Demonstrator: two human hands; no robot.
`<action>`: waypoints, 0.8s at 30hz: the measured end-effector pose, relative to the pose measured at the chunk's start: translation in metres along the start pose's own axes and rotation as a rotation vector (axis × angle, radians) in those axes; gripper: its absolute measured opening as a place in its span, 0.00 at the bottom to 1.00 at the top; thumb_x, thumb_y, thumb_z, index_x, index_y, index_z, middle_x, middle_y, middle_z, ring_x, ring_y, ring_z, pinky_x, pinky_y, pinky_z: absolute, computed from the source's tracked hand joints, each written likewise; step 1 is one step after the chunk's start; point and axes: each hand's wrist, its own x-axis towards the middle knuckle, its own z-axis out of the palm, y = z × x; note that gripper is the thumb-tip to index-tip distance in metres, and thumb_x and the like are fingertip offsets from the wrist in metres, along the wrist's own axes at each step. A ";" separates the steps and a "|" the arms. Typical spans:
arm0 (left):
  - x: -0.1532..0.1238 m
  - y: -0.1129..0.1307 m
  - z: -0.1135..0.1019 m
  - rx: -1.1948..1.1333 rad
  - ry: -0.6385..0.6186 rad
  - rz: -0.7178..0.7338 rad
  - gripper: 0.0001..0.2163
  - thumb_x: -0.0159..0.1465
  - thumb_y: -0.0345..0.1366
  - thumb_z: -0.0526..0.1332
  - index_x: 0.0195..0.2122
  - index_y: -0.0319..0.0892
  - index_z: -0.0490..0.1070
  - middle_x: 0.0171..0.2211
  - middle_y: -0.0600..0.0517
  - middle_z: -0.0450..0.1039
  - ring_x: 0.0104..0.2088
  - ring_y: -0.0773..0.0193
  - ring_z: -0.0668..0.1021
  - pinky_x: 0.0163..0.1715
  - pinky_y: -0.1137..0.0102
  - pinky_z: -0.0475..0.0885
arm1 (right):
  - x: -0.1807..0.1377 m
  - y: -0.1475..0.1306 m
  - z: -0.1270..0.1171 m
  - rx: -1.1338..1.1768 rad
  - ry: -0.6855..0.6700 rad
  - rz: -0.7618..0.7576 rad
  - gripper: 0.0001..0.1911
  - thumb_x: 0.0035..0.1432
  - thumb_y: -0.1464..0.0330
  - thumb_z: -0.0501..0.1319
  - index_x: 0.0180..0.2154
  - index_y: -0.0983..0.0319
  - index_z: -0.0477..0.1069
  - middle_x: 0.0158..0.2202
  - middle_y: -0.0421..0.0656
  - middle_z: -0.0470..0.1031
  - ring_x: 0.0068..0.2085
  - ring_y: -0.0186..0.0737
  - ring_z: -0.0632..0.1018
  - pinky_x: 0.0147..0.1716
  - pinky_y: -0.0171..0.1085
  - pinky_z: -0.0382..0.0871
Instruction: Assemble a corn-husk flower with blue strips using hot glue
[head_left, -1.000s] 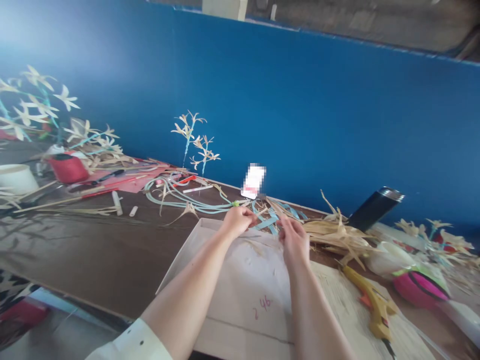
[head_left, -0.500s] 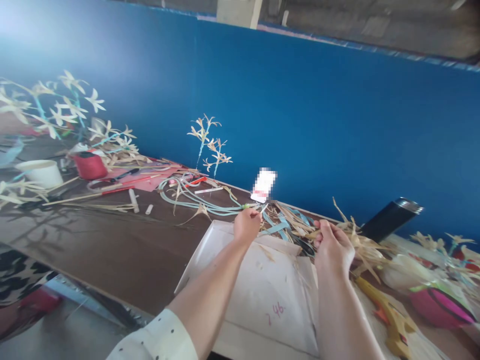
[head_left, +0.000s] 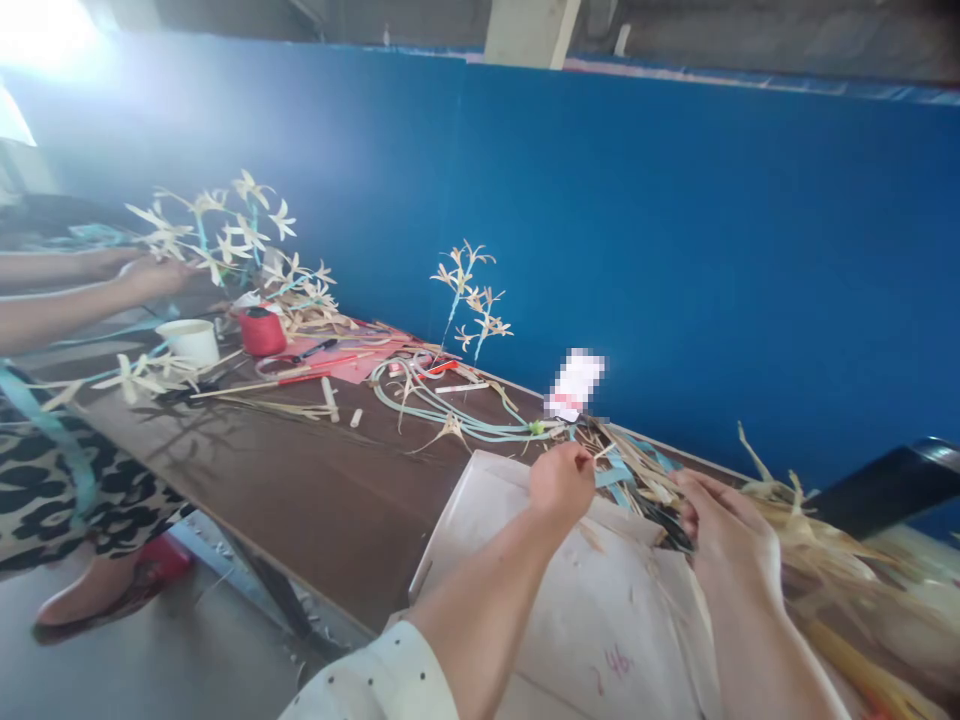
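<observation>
My left hand is closed in a pinch over the far edge of a white cardboard sheet. A thin pale stick pokes out from its fingertips. To its right, my right hand has its fingers bent together at the edge of a pile of dry tan strips; what lies between the fingertips is hidden. Pieces of light-blue tape are mixed into that pile. Left of my hands, a dry petalled flower lies on the brown table.
Pale-blue cords loop behind the sheet. A phone leans near the blue wall. A black flask lies right. Flower sprigs, a red thread spool and white cup stand left, near another person's hand.
The view has swung left, bringing another person's arms and leg into sight. My left hand still pinches the pale stick. My right hand's fingers have shifted beside the dry strips.
</observation>
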 end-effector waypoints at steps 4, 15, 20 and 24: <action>0.000 -0.001 0.001 0.009 0.004 0.018 0.08 0.60 0.39 0.55 0.32 0.47 0.73 0.33 0.54 0.77 0.34 0.65 0.75 0.34 0.72 0.66 | -0.001 0.005 0.003 -0.037 0.014 0.008 0.22 0.37 0.59 0.72 0.34 0.66 0.76 0.20 0.38 0.68 0.19 0.27 0.64 0.14 0.26 0.56; -0.002 -0.002 0.003 0.006 -0.009 0.044 0.07 0.59 0.38 0.55 0.31 0.46 0.73 0.32 0.55 0.77 0.33 0.65 0.75 0.33 0.73 0.66 | 0.002 0.009 -0.002 -0.141 0.132 0.077 0.21 0.36 0.54 0.70 0.26 0.66 0.73 0.22 0.42 0.72 0.18 0.27 0.64 0.11 0.27 0.55; -0.001 -0.003 0.006 0.034 -0.037 0.048 0.06 0.60 0.38 0.56 0.31 0.47 0.73 0.33 0.55 0.77 0.34 0.64 0.76 0.34 0.72 0.67 | 0.002 0.006 -0.007 -0.172 0.078 0.158 0.18 0.36 0.56 0.70 0.23 0.64 0.72 0.18 0.39 0.69 0.16 0.27 0.63 0.11 0.28 0.54; -0.001 -0.001 0.004 0.041 -0.017 0.046 0.06 0.60 0.37 0.56 0.31 0.47 0.73 0.32 0.54 0.76 0.35 0.65 0.75 0.35 0.72 0.66 | 0.010 0.008 -0.017 -0.189 0.115 0.136 0.20 0.41 0.54 0.67 0.16 0.61 0.64 0.12 0.37 0.61 0.13 0.28 0.60 0.09 0.29 0.50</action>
